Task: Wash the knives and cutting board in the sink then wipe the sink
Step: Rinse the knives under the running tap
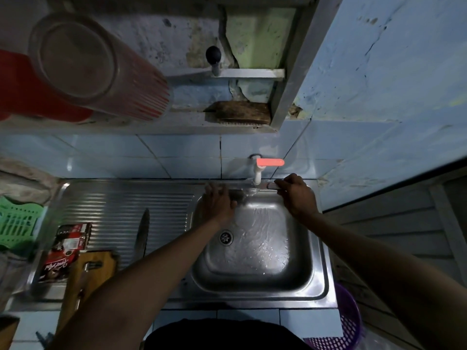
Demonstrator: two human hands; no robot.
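Over the back of the steel sink (321,261), a knife (238,188) lies across under the white tap (257,173), which has a red lever and is running water. My right hand (295,195) grips the knife's dark handle at the right. My left hand (218,203) is closed over the blade at the left. A second, long knife (142,236) rests on the ribbed drainboard (113,205). A wooden cutting board (83,276) with a handle hole lies at the front left, partly behind my left forearm.
A red snack packet (64,251) lies on the drainboard beside a green basket (17,218). A shelf overhead holds a clear tumbler (83,59), a red cup and a dark wooden block (240,112). A purple basket (350,322) stands at the lower right.
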